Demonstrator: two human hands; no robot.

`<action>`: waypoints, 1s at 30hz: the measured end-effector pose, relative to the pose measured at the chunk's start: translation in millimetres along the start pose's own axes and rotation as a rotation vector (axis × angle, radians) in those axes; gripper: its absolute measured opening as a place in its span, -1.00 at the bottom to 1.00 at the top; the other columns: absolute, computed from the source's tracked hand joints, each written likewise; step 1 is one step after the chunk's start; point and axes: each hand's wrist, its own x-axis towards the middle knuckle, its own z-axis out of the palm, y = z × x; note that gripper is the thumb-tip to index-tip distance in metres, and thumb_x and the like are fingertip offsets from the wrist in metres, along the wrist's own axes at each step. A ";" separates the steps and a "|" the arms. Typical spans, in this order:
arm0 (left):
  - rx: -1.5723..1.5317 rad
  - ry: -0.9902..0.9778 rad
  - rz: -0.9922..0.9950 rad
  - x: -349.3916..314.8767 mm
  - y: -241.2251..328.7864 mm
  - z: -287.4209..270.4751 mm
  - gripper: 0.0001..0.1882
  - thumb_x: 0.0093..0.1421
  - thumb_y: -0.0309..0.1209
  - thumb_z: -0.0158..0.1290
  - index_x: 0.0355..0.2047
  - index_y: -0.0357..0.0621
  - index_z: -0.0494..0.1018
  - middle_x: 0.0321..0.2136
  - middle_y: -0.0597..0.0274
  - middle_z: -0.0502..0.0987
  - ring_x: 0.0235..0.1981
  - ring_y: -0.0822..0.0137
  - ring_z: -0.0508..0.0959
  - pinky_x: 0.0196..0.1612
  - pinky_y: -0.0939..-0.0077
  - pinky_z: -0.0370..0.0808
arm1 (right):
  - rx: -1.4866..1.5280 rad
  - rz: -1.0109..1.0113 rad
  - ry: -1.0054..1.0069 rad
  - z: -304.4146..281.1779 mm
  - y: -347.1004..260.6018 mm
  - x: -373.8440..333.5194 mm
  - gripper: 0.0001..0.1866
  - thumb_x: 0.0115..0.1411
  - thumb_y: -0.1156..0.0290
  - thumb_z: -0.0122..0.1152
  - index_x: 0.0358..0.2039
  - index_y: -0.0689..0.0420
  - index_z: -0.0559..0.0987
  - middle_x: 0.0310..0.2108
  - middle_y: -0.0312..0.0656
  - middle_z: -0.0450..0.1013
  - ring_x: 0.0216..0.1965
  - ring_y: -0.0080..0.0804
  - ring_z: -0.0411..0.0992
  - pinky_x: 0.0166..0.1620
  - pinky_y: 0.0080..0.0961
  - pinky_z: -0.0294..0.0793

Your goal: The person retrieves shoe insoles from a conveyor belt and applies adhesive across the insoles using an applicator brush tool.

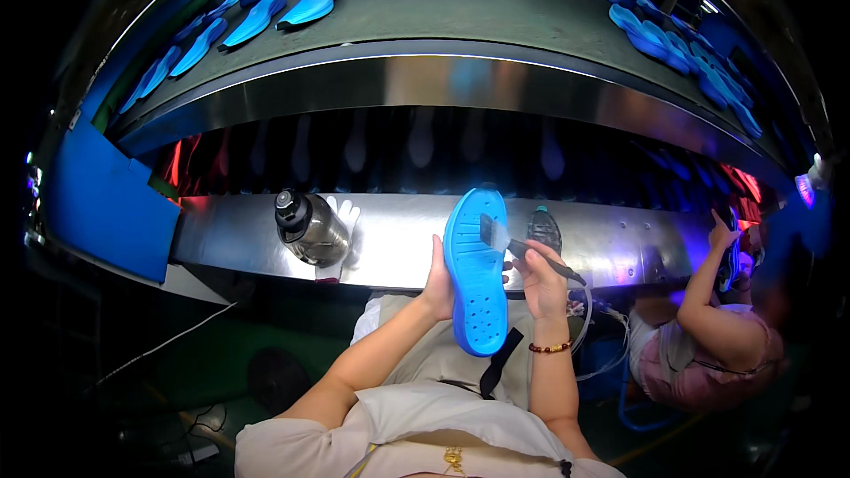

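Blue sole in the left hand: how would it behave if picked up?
The blue sole probably keeps its shape: the left hand grips its middle and no sag shows. Likely light for its size, since that one hand seems to support it. Its smooth-looking outer rim might be slightly slippery.

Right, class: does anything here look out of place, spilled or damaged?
Mildly: a dark bottle stands on the metal ledge, partly hiding a white glove; odd beside work on the blue sole in the left hand. I see no spill or damage.
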 end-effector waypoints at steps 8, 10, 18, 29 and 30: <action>-0.168 -0.011 -0.043 3.8 -2.2 1.7 0.06 -0.10 0.47 -0.74 0.13 -0.09 0.10 -0.05 -0.18 0.28 -0.10 -0.01 0.38 -0.07 -0.12 0.31 | -0.138 -0.033 0.085 5.6 -7.2 23.0 -0.79 0.03 0.56 0.13 -0.28 0.33 0.47 -0.37 -0.15 0.44 -0.38 -0.50 0.42 -0.28 -0.62 0.45; -0.136 0.012 -0.033 6.8 -4.0 2.5 0.06 -0.10 0.47 -0.74 0.12 -0.09 0.10 -0.06 -0.19 0.29 -0.12 -0.01 0.39 -0.07 -0.13 0.31 | -0.210 -0.040 0.130 11.7 -11.7 24.8 -0.79 0.02 0.53 0.16 -0.30 0.33 0.49 -0.41 -0.18 0.45 -0.39 -0.54 0.40 -0.30 -0.65 0.41; -0.070 0.222 0.126 15.6 -13.0 10.6 -0.14 0.06 0.34 -0.66 0.04 -0.06 0.19 -0.10 0.06 0.35 -0.07 0.16 0.36 0.03 0.24 0.28 | -1.060 -0.557 -0.099 62.1 -4.4 16.2 -0.82 -0.06 0.48 0.19 -0.38 0.25 0.56 -0.44 -0.09 0.50 -0.40 -0.32 0.48 -0.29 -0.54 0.43; 0.019 0.064 0.040 -0.4 32.1 7.9 -0.04 0.02 0.36 -0.74 0.01 -0.19 0.21 -0.23 -0.06 0.42 -0.24 0.10 0.47 -0.13 0.14 0.42 | -0.929 -0.061 -0.418 44.7 -61.8 -25.5 -0.82 -0.03 0.56 0.19 -0.35 0.30 0.56 -0.47 -0.17 0.52 -0.46 -0.58 0.46 -0.37 -0.69 0.43; -0.008 0.116 0.046 -3.0 31.4 16.4 -0.04 0.03 0.36 -0.75 0.02 -0.19 0.20 -0.23 -0.07 0.41 -0.23 0.08 0.47 -0.12 0.13 0.42 | -0.839 -0.086 -0.372 52.7 -66.5 -21.3 -0.81 -0.02 0.57 0.18 -0.34 0.31 0.55 -0.46 -0.18 0.51 -0.46 -0.59 0.45 -0.37 -0.70 0.42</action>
